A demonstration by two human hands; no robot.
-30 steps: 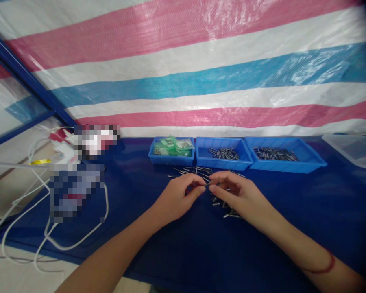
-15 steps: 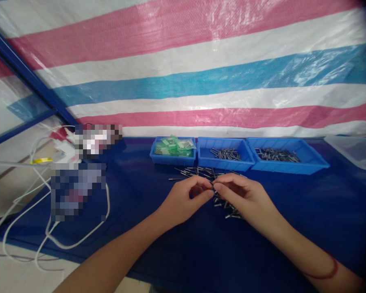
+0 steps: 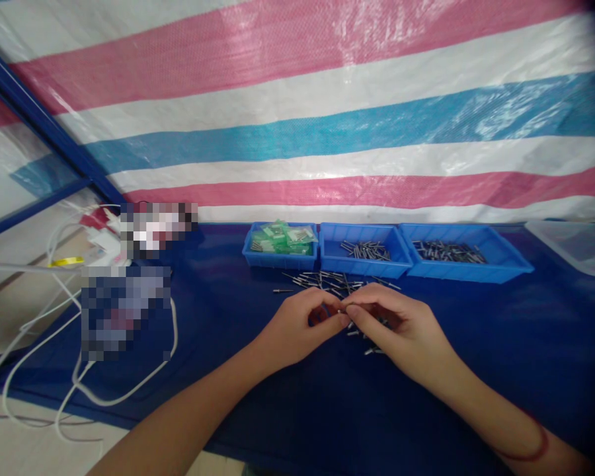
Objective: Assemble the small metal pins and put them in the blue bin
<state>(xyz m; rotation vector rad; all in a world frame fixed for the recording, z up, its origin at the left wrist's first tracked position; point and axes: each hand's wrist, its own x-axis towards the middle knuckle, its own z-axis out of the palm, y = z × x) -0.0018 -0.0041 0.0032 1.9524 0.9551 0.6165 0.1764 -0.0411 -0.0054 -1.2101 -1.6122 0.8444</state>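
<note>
My left hand and my right hand meet fingertip to fingertip over the blue table cover. Both pinch a small metal pin between thumb and forefinger. Loose metal pins lie scattered on the cover just behind and under the hands. Behind them stand three blue bins: the left bin holds green packets, the middle bin and the right bin hold more metal pins.
White cables loop over the table's left edge near blurred items. A clear plastic tray sits at the far right. A striped pink, white and blue tarpaulin hangs behind the table.
Both hands have drawn slightly nearer to me and closer together; their fingertips now touch at the pin.
</note>
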